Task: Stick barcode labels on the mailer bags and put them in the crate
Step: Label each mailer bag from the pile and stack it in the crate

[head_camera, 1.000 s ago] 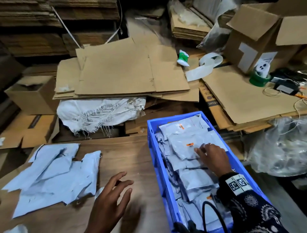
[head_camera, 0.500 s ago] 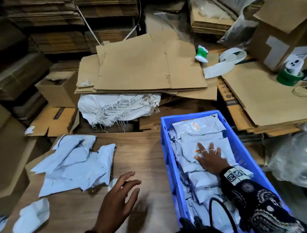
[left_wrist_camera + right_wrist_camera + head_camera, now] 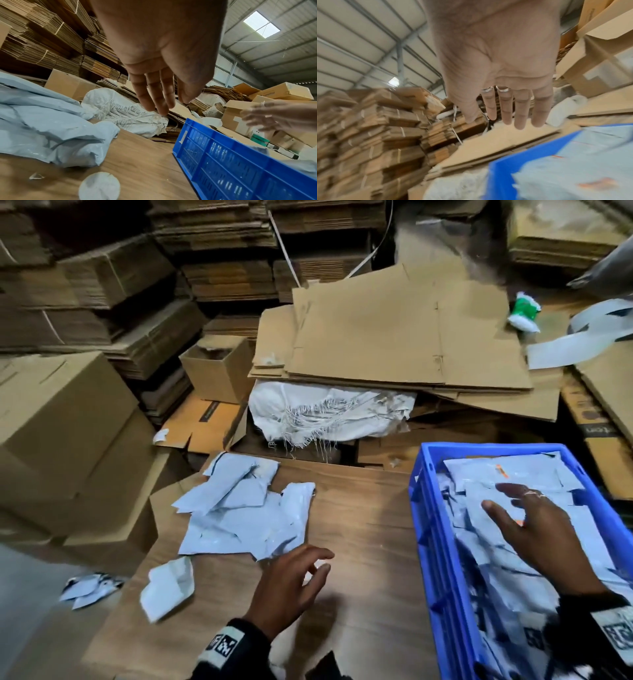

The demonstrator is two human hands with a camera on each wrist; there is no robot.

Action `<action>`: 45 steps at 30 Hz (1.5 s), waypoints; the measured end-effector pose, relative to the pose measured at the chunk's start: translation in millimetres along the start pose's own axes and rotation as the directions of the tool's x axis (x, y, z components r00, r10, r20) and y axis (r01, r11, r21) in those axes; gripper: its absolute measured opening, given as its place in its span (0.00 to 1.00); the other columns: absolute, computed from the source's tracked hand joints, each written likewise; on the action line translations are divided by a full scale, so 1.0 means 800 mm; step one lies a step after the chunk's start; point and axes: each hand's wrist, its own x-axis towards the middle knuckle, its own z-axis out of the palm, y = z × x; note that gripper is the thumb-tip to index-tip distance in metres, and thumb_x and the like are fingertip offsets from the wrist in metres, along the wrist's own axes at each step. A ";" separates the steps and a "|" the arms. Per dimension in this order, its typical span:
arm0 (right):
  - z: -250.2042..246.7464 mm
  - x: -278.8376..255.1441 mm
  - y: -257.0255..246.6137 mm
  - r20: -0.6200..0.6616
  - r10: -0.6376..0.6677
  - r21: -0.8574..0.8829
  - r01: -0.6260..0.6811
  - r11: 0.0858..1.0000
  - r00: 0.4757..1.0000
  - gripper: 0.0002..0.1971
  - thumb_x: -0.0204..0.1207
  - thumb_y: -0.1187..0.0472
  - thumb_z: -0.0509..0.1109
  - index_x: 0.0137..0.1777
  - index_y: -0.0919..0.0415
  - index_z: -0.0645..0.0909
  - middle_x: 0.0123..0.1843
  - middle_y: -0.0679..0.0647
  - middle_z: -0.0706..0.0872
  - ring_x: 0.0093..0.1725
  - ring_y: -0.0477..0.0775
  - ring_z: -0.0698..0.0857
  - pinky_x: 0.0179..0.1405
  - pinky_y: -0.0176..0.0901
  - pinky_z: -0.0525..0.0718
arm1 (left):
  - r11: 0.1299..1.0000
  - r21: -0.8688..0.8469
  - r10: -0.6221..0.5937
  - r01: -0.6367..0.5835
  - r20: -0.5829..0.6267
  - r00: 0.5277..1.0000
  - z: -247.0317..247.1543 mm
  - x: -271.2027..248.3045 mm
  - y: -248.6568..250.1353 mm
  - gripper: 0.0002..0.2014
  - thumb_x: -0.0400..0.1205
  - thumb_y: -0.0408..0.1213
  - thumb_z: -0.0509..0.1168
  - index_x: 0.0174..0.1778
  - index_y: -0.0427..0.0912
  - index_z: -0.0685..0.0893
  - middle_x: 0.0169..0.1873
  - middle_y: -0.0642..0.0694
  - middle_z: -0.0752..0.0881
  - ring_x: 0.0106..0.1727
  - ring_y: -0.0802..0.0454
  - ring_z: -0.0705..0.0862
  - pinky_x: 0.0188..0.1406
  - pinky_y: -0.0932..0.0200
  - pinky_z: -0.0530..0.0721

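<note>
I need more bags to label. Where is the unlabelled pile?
In the head view, the loose mailer bags lie on the wooden table, left of the blue crate, beyond the left hand.

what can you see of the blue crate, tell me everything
The blue crate looks like moulded plastic, rectangular, with slotted, ribbed side walls and a plain rim. It sits upright on the right part of the wooden table, its near end cut off by the frame. It is packed with grey mailer bags, a few showing small orange marks. The right hand is spread open above the bags; whether it touches them is unclear.
</note>
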 end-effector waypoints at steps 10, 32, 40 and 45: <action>0.223 -0.030 -0.186 0.361 -0.099 0.372 -0.046 0.927 0.927 0.03 0.79 0.55 0.77 0.50 0.52 0.87 0.42 0.45 0.90 0.43 0.39 0.88 0.44 0.36 0.84 | 0.988 0.053 -0.147 0.143 0.083 0.986 -0.071 -0.053 -0.150 0.10 0.85 0.55 0.64 0.61 0.64 0.83 0.50 0.71 0.85 0.49 0.73 0.81 0.50 0.67 0.82; 0.444 -0.050 -0.231 0.566 0.525 0.318 -0.756 0.572 0.635 0.05 0.64 0.63 0.75 0.33 0.65 0.87 0.35 0.64 0.90 0.34 0.59 0.85 0.39 0.55 0.84 | 0.975 -0.137 -0.147 0.177 0.205 0.968 -0.149 -0.102 -0.303 0.08 0.84 0.53 0.66 0.55 0.59 0.85 0.53 0.65 0.83 0.53 0.67 0.84 0.51 0.62 0.84; 0.457 -0.068 -0.262 0.594 0.506 0.351 -0.768 0.536 0.625 0.28 0.54 0.41 0.86 0.42 0.65 0.85 0.32 0.59 0.89 0.30 0.57 0.86 0.29 0.46 0.84 | 0.984 -0.156 -0.041 0.085 0.269 0.962 -0.134 -0.071 -0.285 0.07 0.84 0.50 0.67 0.56 0.61 0.85 0.53 0.67 0.84 0.54 0.70 0.83 0.51 0.63 0.83; 0.443 -0.080 -0.264 0.528 0.524 0.466 -0.744 0.479 0.668 0.18 0.70 0.59 0.85 0.53 0.67 0.83 0.38 0.59 0.92 0.34 0.56 0.87 0.34 0.47 0.85 | 0.975 -0.200 -0.041 0.100 0.279 0.960 -0.137 -0.081 -0.291 0.07 0.83 0.49 0.66 0.55 0.59 0.86 0.52 0.64 0.84 0.55 0.66 0.84 0.52 0.61 0.83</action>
